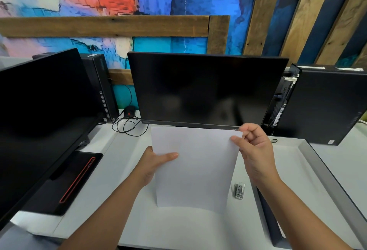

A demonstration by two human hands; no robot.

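Both hands pinch the raised paper.

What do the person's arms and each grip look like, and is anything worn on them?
The left forearm and the right forearm are bare: no sleeve shows. The left grip and the right grip are bare hands, with no glove, ring, watch or bracelet in view.

You hold the sheet of paper between your left hand and right hand, above the desk and in front of the middle monitor. A second monitor stands to its left, a computer tower to its right. A mouse lies on the desk between the monitors.
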